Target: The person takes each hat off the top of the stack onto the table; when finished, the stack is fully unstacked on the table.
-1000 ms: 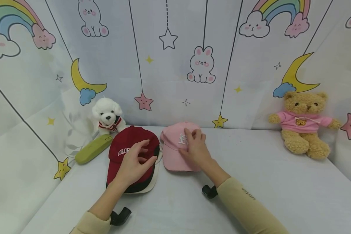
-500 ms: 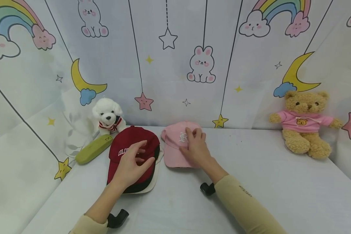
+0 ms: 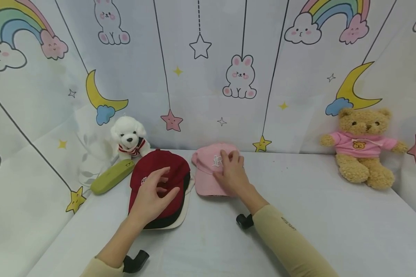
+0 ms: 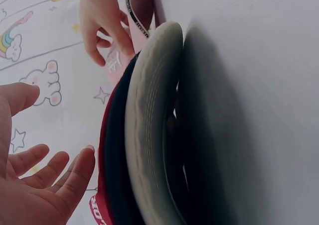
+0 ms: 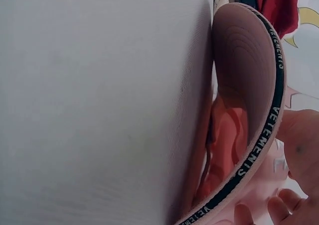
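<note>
My right hand is on the pink baseball cap, thumb and bent fingers on its crown by the white embroidered letter. Its brim stands clear of the table at the middle in the right wrist view, showing a black "VETEMENTS" edge band. To the left, a red baseball cap with white lettering lies stacked over a dark brim and a cream brim. My left hand hovers by the red cap, fingers spread and loosely bent, holding nothing. It hides most of the lettering.
Behind the red cap sits a white plush dog beside a green long case. A teddy bear in a pink hoodie sits at the back right. A patterned cloth backdrop rises behind the white table.
The pink cap's brim has shifted slightly away from me, with my right hand on it. My left hand has drawn back a little to the left over the red cap.
</note>
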A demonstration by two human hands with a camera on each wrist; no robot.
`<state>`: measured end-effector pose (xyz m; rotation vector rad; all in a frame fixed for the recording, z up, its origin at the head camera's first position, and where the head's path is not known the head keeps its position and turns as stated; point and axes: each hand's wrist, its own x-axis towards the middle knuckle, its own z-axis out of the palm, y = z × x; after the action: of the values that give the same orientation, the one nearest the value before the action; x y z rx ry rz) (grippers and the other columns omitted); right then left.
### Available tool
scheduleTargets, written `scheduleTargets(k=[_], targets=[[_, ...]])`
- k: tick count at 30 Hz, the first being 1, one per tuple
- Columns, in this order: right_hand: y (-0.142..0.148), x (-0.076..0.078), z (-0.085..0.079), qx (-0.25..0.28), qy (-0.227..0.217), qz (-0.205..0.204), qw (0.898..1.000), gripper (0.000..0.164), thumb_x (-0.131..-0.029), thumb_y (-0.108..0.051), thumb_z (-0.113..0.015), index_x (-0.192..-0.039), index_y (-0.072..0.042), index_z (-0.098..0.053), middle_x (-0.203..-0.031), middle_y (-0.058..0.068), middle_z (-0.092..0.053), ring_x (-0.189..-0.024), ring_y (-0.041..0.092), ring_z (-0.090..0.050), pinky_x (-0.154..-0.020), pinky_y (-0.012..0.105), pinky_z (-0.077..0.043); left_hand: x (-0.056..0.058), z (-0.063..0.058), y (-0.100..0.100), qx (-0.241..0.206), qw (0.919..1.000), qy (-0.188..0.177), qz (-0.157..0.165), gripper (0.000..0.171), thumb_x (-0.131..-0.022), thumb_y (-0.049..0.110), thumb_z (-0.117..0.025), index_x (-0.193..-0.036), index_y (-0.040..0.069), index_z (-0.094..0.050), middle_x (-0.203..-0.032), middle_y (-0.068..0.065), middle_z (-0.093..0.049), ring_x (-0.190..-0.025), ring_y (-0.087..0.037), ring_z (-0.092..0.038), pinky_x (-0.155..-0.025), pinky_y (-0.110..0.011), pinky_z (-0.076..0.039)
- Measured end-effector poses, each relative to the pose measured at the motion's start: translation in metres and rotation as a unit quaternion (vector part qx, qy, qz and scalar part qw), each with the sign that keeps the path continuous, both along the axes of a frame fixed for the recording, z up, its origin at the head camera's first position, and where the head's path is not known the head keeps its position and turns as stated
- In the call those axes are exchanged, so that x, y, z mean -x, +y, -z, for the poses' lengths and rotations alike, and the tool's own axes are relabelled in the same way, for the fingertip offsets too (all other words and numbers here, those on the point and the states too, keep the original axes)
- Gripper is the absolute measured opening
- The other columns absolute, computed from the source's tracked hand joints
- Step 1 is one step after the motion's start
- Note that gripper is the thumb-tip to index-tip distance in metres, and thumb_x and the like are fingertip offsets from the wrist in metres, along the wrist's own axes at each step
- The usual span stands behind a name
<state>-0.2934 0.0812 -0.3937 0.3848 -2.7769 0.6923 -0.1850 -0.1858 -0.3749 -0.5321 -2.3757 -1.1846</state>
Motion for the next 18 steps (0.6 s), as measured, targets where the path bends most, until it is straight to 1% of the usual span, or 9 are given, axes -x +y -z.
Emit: scheduleTargets(k=[6, 14, 18], targets=[[0.0, 0.003, 0.0, -0.001, 0.006, -0.003, 1.0, 0.081, -0.091, -0.03, -0.074, -0.156, -0.008, -0.031, -0.133, 0.019, -0.031, -0.12, 0.039, -0.032, -0.093, 0.053, -0.046, -0.003, 0.0, -0.005, 0.004, 0.9999, 0.011, -0.01, 0.065, -0.082, 0.008, -0.083, -0.139, 0.0, -0.053, -0.135, -0.017, -0.057, -0.106, -0.03, -0.063, -0.079, -0.044, -0.059], [0.0, 0.007, 0.0, -0.008, 0.001, 0.002, 1.0, 0.082, -0.091, -0.031, -0.074, -0.157, -0.009, -0.03, -0.134, 0.019, -0.031, -0.121, 0.039, -0.032, -0.095, 0.053, -0.045, -0.005, 0.0, -0.01, 0.005, 0.9993, 0.034, -0.014, 0.062, -0.082, 0.005, -0.082, -0.137, -0.002, -0.054, -0.132, -0.017, -0.058, -0.104, -0.029, -0.064, -0.077, -0.041, -0.059], [-0.001, 0.009, 0.0, -0.011, -0.002, 0.002, 1.0, 0.082, -0.091, -0.031, -0.074, -0.157, -0.009, -0.03, -0.135, 0.019, -0.031, -0.121, 0.04, -0.032, -0.096, 0.053, -0.045, -0.006, -0.001, -0.012, 0.005, 0.9992, 0.034, -0.019, 0.062, -0.082, 0.006, -0.082, -0.138, -0.001, -0.054, -0.132, -0.017, -0.059, -0.104, -0.028, -0.064, -0.077, -0.041, -0.059]])
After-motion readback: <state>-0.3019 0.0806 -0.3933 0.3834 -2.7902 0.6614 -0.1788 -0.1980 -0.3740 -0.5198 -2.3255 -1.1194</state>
